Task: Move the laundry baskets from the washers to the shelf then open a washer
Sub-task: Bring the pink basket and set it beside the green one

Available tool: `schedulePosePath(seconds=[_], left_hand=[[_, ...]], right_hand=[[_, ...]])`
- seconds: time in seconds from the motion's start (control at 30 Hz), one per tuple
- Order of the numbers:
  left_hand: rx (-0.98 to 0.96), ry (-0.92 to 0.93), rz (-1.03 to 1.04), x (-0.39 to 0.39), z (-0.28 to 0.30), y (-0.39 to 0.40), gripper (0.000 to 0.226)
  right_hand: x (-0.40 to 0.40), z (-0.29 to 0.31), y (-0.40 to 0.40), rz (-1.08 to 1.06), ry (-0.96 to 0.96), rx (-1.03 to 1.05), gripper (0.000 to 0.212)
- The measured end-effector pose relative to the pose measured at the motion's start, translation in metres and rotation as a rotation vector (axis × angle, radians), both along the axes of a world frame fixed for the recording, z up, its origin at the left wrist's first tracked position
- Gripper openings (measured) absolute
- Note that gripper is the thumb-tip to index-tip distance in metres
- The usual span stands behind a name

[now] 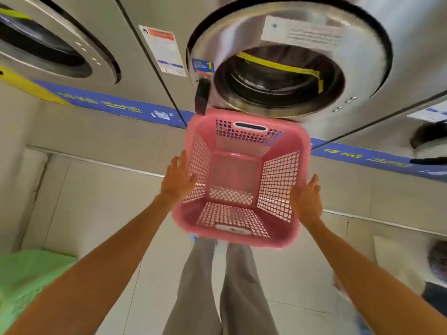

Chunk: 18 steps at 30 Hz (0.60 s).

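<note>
An empty pink laundry basket [238,175] with lattice sides hangs in the air in front of the washer [285,76] with the round steel door, which is closed. My left hand [177,178] presses the basket's left rim and my right hand [306,198] presses its right rim, so both hold it between them. A black door handle [202,96] sits at the left edge of the washer door, just above the basket. A second washer [55,44] stands to the left.
A green laundry basket [26,281] sits low at the left edge. A blue strip with weight labels [121,107] runs under the washers. My grey-trousered legs [222,286] stand on the pale tiled floor. Another person [437,267] shows partly at the right edge.
</note>
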<state>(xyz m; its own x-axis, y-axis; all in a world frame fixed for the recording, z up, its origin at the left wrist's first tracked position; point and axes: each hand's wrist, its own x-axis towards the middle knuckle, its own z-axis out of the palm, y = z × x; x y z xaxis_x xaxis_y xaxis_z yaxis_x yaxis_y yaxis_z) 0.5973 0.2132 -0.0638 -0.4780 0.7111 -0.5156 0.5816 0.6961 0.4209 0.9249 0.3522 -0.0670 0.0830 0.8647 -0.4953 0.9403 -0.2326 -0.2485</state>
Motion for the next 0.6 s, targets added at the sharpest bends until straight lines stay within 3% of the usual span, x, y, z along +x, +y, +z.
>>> schedulePosePath(seconds=[0.17, 0.33, 0.6], left_hand=[[0.132, 0.107, 0.141, 0.016, -0.044, 0.012, 0.075], [0.252, 0.127, 0.206, 0.02, -0.05, -0.015, 0.071], [0.169, 0.18, 0.404, 0.013, -0.026, -0.127, 0.075]], right_hand=[[0.002, -0.026, 0.005, 0.095, 0.011, 0.116, 0.062], [-0.001, -0.043, -0.008, 0.133, 0.035, 0.254, 0.06], [-0.055, -0.025, -0.038, 0.385, 0.043, 0.267, 0.06]])
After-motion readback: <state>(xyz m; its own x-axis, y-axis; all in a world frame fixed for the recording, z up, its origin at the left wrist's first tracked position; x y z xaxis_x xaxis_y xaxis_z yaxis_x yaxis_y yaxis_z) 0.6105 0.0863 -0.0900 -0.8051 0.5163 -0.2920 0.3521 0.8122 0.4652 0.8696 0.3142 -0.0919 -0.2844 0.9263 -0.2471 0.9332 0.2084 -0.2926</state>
